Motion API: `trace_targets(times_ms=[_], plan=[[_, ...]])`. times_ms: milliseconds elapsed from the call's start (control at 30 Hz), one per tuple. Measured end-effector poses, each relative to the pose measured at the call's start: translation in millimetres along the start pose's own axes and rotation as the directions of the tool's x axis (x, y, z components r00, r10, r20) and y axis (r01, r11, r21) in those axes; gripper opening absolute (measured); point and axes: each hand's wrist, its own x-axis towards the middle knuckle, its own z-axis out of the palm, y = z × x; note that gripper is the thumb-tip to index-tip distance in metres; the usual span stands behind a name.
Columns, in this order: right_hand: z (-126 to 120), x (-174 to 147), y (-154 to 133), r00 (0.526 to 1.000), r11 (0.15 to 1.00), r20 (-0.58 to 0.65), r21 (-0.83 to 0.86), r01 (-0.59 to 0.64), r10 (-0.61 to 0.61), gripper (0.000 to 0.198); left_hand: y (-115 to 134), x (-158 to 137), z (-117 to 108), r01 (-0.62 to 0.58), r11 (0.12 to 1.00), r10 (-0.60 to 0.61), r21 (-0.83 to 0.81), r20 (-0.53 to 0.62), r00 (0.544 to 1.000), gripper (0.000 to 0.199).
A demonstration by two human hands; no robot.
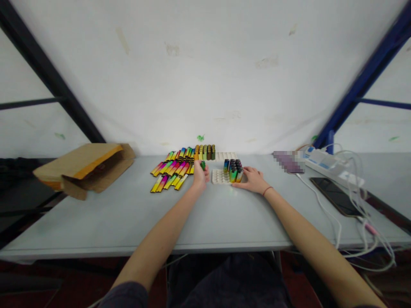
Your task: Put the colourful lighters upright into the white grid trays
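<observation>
My left hand (200, 176) is closed around a small dark-green shiny tube (203, 164), only its top end showing. Just to the right of that hand is a white tray (219, 176) with rows of round holes. Several upright blue, green and orange shiny tubes (233, 174) with dark tops fill its right part. My right hand (254, 180) grips the tray's right end, thumb along the front edge and fingers by the tubes. Left of my left hand lie many rainbow-coloured tubes (173, 167) in loose overlapping rows.
Behind stands another white tray (226, 155), its left part holding upright yellow and brown tubes (204, 152). An opened brown cardboard box (86, 167) sits at left. On the right are a phone (335, 196), a blurred-out device (289, 162), a power strip (334, 166) and tangled white cables.
</observation>
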Motion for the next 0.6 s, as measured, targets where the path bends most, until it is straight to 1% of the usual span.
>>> trace_targets(times_ms=[133, 200, 300, 333, 400, 433, 467, 533, 600], plan=[[0, 0, -1, 1.000, 1.000, 0.001, 0.003, 0.003, -0.003, 0.079, -2, -1, 2, -0.013, 1.000, 0.012, -0.014, -0.025, 1.000, 0.045], [0, -1, -1, 1.000, 1.000, -0.003, 0.004, 0.003, -0.003, 0.077, -5, 0, 2, -0.005, 1.000, 0.005, -0.005, -0.016, 1.000, 0.044], [0, -1, 0, 1.000, 1.000, -0.004, 0.005, 0.004, -0.004, 0.076, -10, 3, 2, -0.014, 0.997, 0.012, 0.075, 0.022, 1.000, 0.044], [0, 0, 0, 1.000, 1.000, -0.003, 0.005, 0.004, -0.004, 0.076, -12, 4, 2, -0.045, 0.991, 0.040, 0.124, 0.038, 0.998, 0.041], [0, 0, 0, 1.000, 1.000, 0.000, 0.003, 0.005, -0.005, 0.078, -18, 6, 1, -0.163, 0.956, 0.145, 0.246, 0.089, 0.985, 0.031], [0, 0, 0, 1.000, 1.000, 0.002, 0.001, 0.005, -0.005, 0.078, -20, 6, 0, -0.243, 0.918, 0.212, 0.313, 0.131, 0.969, 0.025], [0, 0, 0, 1.000, 1.000, 0.003, -0.003, 0.006, -0.006, 0.079, -23, 6, 0, -0.334, 0.865, 0.283, 0.376, 0.184, 0.941, 0.021], [0, 0, 0, 1.000, 1.000, 0.002, -0.009, 0.006, -0.006, 0.078, -26, 6, -2, -0.514, 0.714, 0.420, 0.476, 0.297, 0.858, 0.018], [0, 0, 0, 1.000, 1.000, 0.001, -0.013, 0.008, -0.008, 0.078, -28, 7, -3, -0.641, 0.549, 0.515, 0.537, 0.388, 0.765, 0.019]])
